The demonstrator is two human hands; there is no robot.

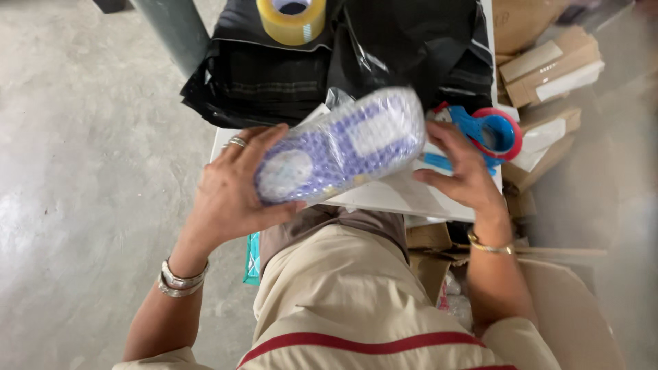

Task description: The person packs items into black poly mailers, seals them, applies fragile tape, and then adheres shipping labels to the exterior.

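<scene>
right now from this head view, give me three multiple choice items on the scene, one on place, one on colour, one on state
1. Where is the tape roll?
A. on the black bags
B. on the floor
C. in a box

2. What colours is the tape dispenser?
A. green and white
B. blue and red
C. black

3. How is the wrapped sole held?
A. lying on the table
B. left hand alone
C. between both hands, right hand at its end

Answers: 1 A, it sits on the bags; 2 B, blue body, red rim; 3 C, both hands touch it.

A purple-and-white patterned shoe sole in clear plastic wrap, blurred, tilted above the white table edge.
</scene>
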